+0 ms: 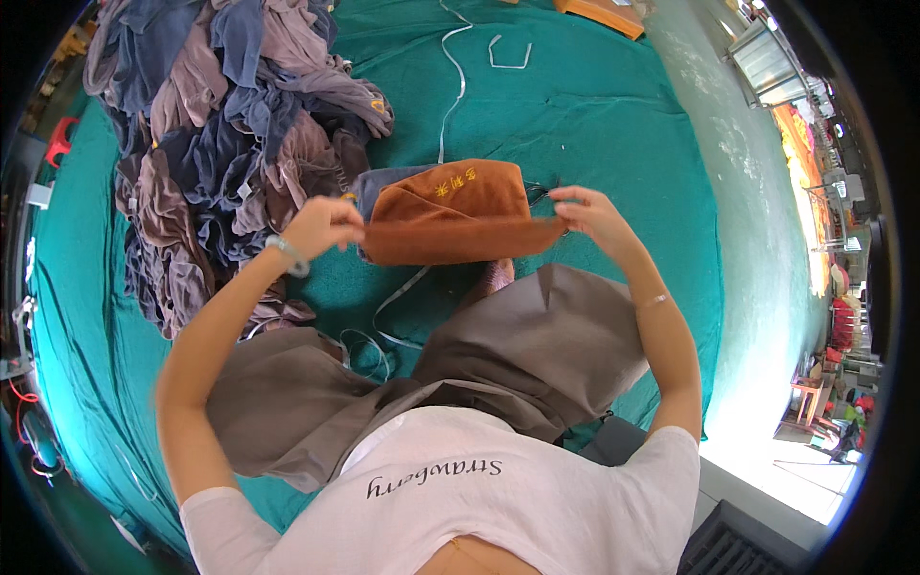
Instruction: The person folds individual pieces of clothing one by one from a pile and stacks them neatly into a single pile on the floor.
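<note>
A rust-brown plush towel (460,243) is stretched in a band between my two hands, slightly blurred. My left hand (327,224) pinches its left end, and my right hand (591,217) has the right end at its fingertips. Just beyond the band, rust-brown cloth (453,188) with yellow embroidered writing lies on a blue-grey towel (394,177); whether it is part of the same towel I cannot tell. Dark thin cords (540,192) show beside the stack, close to my right hand. White strapping (402,296) runs out from under the bundle.
A large heap of mauve and blue-grey towels (215,136) lies to the left on a green ground cloth (596,136). A bent strip of strapping (509,67) lies farther off. At the far right stand a metal-sided table (769,65) and a stool (808,394).
</note>
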`<state>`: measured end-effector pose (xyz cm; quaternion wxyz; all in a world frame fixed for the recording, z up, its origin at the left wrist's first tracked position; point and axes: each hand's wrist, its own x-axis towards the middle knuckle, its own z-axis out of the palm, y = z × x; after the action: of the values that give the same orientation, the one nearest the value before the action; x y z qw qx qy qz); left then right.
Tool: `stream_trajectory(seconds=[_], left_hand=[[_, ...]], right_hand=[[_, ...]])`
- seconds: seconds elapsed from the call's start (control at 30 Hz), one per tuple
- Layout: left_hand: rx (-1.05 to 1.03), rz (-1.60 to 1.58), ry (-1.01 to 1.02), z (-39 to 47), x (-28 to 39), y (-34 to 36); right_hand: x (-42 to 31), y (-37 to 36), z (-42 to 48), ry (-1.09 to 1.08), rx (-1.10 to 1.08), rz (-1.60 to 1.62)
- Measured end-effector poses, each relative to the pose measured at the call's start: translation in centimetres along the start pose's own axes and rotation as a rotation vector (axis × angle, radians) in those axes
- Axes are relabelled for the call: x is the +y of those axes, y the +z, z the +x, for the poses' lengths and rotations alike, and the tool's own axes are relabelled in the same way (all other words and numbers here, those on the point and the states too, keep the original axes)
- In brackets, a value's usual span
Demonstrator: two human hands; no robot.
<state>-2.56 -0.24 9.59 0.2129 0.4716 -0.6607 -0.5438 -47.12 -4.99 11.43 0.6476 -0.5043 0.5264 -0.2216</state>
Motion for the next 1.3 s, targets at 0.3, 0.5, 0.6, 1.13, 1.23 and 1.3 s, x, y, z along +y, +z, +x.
stream_trajectory(seconds=[0.3, 0.5, 0.6, 1.13, 1.23, 1.3], left_hand=[[0.455, 0.697, 0.381, 10.2, -6.5, 7.6], [0.406, 0.836, 0.187, 6.7, -11.4, 6.3], [0.712, 0.793, 0.217, 5.3, -12.9, 0.2], [-0.115, 0.536, 0.136, -2.8, -13.1, -1.2], [-0.137, 0.413, 0.207, -3.5, -1.3, 1.5], [-0.181, 0.204, 0.052, -4.7, 2.8, 2.2]], right_hand=[[7.4, 2.5, 10.8, -0.403, 0.306, -1.104], [10.5, 4.5, 8.0, -0.248, -0.078, -1.241], [10.3, 2.7, 8.6, -0.26, -0.015, -1.186], [4.4, 8.0, 8.7, -0.492, -0.083, -0.948], [1.7, 11.8, 6.1, -0.507, -0.209, -0.82], [-0.9, 15.5, 3.4, -0.792, -0.193, -0.733]])
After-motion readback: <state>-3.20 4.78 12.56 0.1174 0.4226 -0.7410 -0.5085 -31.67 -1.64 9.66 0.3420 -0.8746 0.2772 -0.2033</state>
